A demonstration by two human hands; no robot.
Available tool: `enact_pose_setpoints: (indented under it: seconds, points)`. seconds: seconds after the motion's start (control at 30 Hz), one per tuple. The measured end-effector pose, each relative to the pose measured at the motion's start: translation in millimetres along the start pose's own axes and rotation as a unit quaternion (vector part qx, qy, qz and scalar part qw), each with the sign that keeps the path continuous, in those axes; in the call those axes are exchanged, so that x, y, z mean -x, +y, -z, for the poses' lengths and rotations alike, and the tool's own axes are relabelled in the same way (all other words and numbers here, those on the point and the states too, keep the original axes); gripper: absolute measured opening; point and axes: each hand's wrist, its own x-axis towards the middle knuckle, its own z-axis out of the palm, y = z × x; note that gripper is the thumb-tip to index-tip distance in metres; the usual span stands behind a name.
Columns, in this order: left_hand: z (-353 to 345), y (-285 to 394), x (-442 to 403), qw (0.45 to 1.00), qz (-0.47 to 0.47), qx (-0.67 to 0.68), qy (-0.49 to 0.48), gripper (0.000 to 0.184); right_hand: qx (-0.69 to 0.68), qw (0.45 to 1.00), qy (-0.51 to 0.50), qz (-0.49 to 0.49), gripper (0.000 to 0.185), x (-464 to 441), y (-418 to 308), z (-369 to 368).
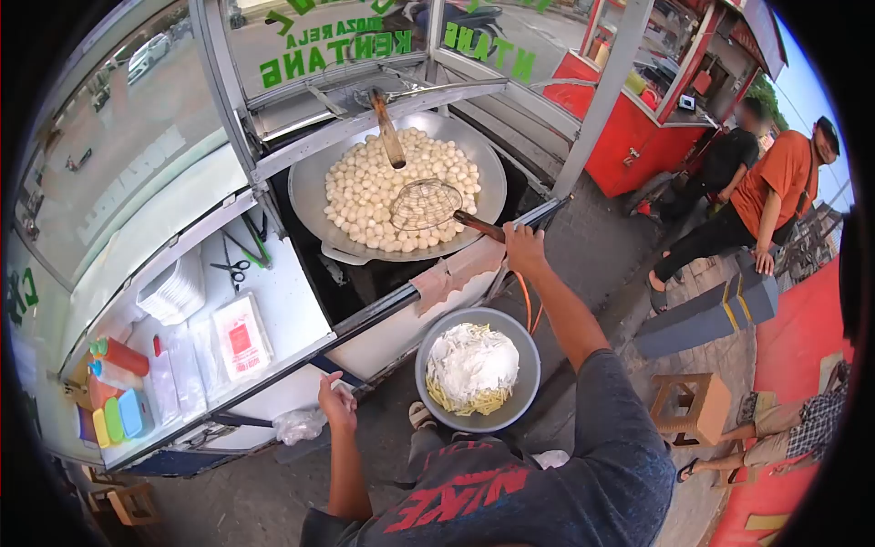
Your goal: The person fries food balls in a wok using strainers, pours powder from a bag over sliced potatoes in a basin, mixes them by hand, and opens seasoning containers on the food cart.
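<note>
My right hand [524, 246] is wrapped round the wooden handle of a wire skimmer [427, 204]. The skimmer's round mesh rests over many pale round balls [360, 196] in a large metal wok [308, 205]. A second wooden-handled utensil [389, 132] leans in from the wok's far side; its working end is not clear. My left hand [337, 401] is empty beside the cart's front edge, thumb and index finger apart, the other fingers partly curled. Below the wok, a grey basin [531, 365] holds yellow strips [478, 401] under a heap of white powder [472, 354].
On the cart's white counter [296, 310] are scissors [239, 268], stacked white containers [173, 290], plastic bags [241, 335] and sauce bottles [123, 356]. A brown cloth [458, 277] hangs at the cart's edge. A wooden stool [691, 408] and several people are to the right.
</note>
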Motion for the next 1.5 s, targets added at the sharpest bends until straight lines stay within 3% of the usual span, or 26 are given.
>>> enact_pose_setpoints:
  seconds: [0.03, 0.17, 0.23, 0.3, 0.37, 0.53, 0.67, 0.7, 0.73, 0.8, 0.9, 1.03, 1.17, 1.33, 1.5]
  points:
    - [1, -9, -5, 0.998, -0.01, -0.055, 0.039, 0.048, 0.041, 0.998, -0.039, -0.005, 0.049, -7, 9, -14]
    - [4, -44, -11, 0.996, -0.003, -0.079, 0.05, 0.039, 0.01, 0.995, -0.092, 0.04, 0.022, -31, 4, -39]
    - [8, -62, -12, 0.99, -0.015, -0.139, 0.035, 0.031, 0.019, 0.996, 0.046, 0.069, 0.018, -46, -11, -45]
    - [8, -82, -11, 0.983, -0.006, -0.184, 0.02, 0.027, 0.039, 0.99, 0.069, 0.121, 0.021, -63, -24, -24]
    - [13, -104, -14, 0.966, -0.002, -0.259, -0.021, 0.024, 0.025, 0.991, 0.027, 0.127, 0.024, -81, -33, 12]
    - [54, -152, -14, 0.934, 0.062, -0.35, -0.045, 0.022, -0.041, 0.991, 0.041, 0.118, 0.021, -58, 8, 98]
    - [69, -176, 8, 0.919, 0.143, -0.365, 0.047, 0.023, -0.125, 0.987, 0.027, 0.096, 0.036, -46, 52, 88]
    - [86, -200, 5, 0.906, 0.142, -0.394, 0.06, 0.023, -0.164, 0.982, 0.011, 0.093, 0.042, -39, 61, 90]
    - [100, -221, 3, 0.892, 0.141, -0.423, 0.074, 0.024, -0.178, 0.979, -0.01, 0.099, 0.066, -39, 68, 80]
    - [55, -221, -9, 0.871, 0.096, -0.476, 0.072, 0.025, -0.242, 0.965, -0.027, 0.097, 0.067, -35, 81, 66]
    - [-42, -188, -58, 0.855, -0.03, -0.513, 0.066, 0.026, -0.35, 0.93, -0.035, 0.103, 0.069, -34, 98, 43]
    - [-182, -66, -105, 0.817, -0.223, -0.525, 0.08, 0.029, -0.442, 0.887, -0.077, 0.106, 0.07, -35, 125, 24]
    - [-275, 35, -109, 0.786, -0.339, -0.51, 0.091, 0.031, -0.484, 0.864, -0.091, 0.108, 0.072, -51, 133, -6]
    - [-294, 102, -105, 0.768, -0.399, -0.493, 0.094, 0.034, -0.491, 0.861, -0.076, 0.11, 0.072, -61, 135, -16]
    - [-284, 105, -96, 0.766, -0.41, -0.488, 0.081, 0.037, -0.501, 0.856, -0.066, 0.112, 0.073, -56, 117, -18]
